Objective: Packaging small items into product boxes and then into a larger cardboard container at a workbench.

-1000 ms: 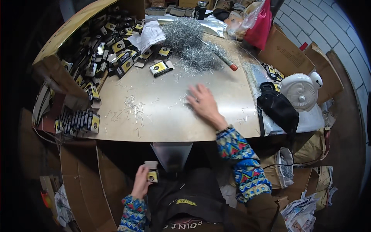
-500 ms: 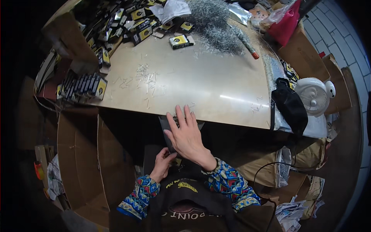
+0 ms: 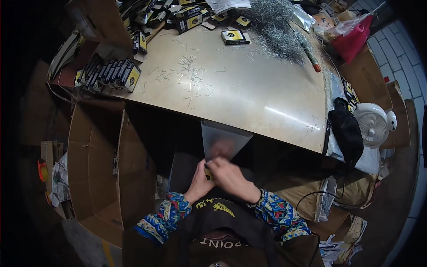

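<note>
My left hand (image 3: 199,183) is closed around a small black-and-yellow box (image 3: 209,174), mostly hidden by the fingers, just in front of my body. Right beside it, my right hand (image 3: 232,179) has its fingers curled together at the box's upper end. That hand is slightly blurred, and whatever it pinches is hidden. A grey metal chute (image 3: 227,130) slopes down from the table's front edge toward both hands. Beyond it, thin bent metal wires (image 3: 191,78) lie scattered on the table (image 3: 258,98).
A row of black-and-yellow boxes (image 3: 111,73) stands at the table's left edge. More lie heaped at the back beside a tangled wire pile (image 3: 278,35). A white fan (image 3: 372,125) and black bag (image 3: 346,133) sit at right. An open cardboard carton (image 3: 95,164) stands lower left.
My right hand has come back from the table edge, down the chute to my left hand. Its spread fingers have curled. The view has shifted, so the table appears higher and further right.
</note>
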A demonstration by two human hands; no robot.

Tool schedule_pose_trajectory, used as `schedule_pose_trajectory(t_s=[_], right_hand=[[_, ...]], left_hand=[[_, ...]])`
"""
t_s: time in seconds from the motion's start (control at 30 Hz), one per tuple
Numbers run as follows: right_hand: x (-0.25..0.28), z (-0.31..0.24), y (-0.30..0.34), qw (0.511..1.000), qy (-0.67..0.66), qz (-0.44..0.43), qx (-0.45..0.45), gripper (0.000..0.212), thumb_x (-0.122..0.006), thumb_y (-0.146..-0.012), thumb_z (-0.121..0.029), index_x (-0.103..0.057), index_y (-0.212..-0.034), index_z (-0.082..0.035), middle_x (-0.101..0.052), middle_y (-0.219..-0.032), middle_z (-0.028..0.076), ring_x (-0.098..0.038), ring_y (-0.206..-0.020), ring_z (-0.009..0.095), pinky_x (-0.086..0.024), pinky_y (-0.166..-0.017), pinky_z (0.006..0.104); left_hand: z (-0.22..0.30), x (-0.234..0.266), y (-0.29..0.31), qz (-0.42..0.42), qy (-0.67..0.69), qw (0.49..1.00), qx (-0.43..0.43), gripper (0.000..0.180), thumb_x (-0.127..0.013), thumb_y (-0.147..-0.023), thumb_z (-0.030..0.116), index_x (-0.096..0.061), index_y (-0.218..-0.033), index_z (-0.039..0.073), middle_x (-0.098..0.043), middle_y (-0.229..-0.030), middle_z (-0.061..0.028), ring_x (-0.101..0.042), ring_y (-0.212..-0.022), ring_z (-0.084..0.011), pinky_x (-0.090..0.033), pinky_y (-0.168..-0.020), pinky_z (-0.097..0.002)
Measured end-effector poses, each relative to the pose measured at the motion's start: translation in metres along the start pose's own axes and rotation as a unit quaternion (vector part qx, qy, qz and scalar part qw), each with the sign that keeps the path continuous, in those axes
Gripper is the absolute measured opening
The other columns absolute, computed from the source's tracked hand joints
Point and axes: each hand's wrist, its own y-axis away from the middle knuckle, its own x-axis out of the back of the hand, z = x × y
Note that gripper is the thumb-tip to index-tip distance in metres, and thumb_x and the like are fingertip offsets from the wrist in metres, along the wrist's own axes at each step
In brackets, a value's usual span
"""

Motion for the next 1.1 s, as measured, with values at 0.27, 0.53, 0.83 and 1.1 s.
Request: schedule_pose_trajectory(t_s=[0.27, 0.53, 0.83, 1.1], right_hand=[[0.009, -0.003, 0.018, 0.979, -0.17, 0.112, 0.016, 0.023, -0.072, -0.083, -0.006, -0.068, -0.105, 0.001, -0.064, -0.116, 0.021, -0.069, -0.092, 0.035, -0.058, -0.077, 0.036], [0.012, -0.015, 0.0, 0.944, -0.148, 0.292, 0.031, 0.031, -0.074, -0.079, -0.003, -0.068, -0.109, 0.002, -0.065, -0.118, 0.021, -0.068, -0.099, 0.032, -0.056, -0.082, 0.0344], [0.011, -0.025, -0.009, 0.914, -0.321, 0.243, -0.055, 0.031, -0.071, -0.083, -0.001, -0.067, -0.114, 0.002, -0.065, -0.12, 0.019, -0.067, -0.102, 0.022, -0.054, -0.085, 0.0287], [0.028, -0.036, -0.011, 0.87, -0.42, 0.163, -0.2, 0.024, -0.068, -0.088, -0.002, -0.069, -0.112, 0.002, -0.072, -0.104, 0.012, -0.065, -0.096, 0.012, -0.053, -0.083, 0.0245]], left_hand=[[0.02, 0.04, 0.019, 0.061, -0.1, 0.992, -0.04, 0.086, -0.077, -0.074, 0.013, -0.027, -0.143, 0.002, -0.054, -0.122, -0.0232, -0.058, -0.109, -0.0415, -0.05, -0.09, -0.0438], [0.07, 0.039, -0.01, 0.154, -0.038, 0.972, -0.171, 0.084, -0.081, -0.072, 0.013, -0.025, -0.134, 0.007, -0.053, -0.124, -0.0235, -0.064, -0.102, -0.0386, -0.055, -0.081, -0.0423], [0.073, 0.038, -0.02, 0.142, -0.121, 0.959, -0.214, 0.071, -0.079, -0.074, 0.017, -0.032, -0.127, 0.006, -0.055, -0.12, -0.0244, -0.064, -0.095, -0.0429, -0.055, -0.075, -0.0458], [0.09, 0.043, -0.02, 0.132, -0.142, 0.978, -0.079, 0.063, -0.076, -0.076, 0.02, -0.04, -0.125, 0.005, -0.062, -0.1, -0.0238, -0.063, -0.09, -0.0439, -0.052, -0.075, -0.0471]])
